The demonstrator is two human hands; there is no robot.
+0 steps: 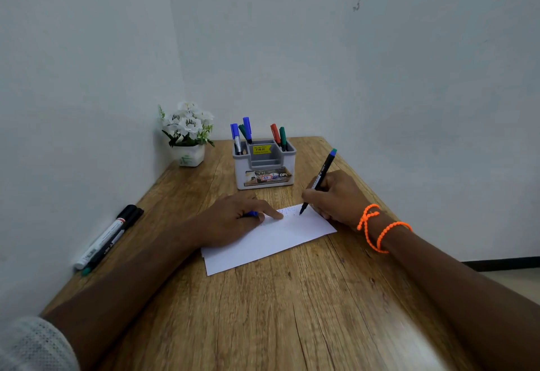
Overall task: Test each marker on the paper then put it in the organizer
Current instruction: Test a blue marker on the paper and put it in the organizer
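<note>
A white paper lies on the wooden table, with small marks near its far edge. My right hand grips a black marker with a blue-green end, its tip touching the paper. My left hand rests on the paper's left part, index finger stretched out, and holds a blue cap under the other fingers. A grey organizer stands behind the paper, with several blue, green and red markers upright in it.
Two markers, one white and one black, lie along the table's left edge by the wall. A white pot of white flowers stands in the far left corner. Walls close off the left and back sides.
</note>
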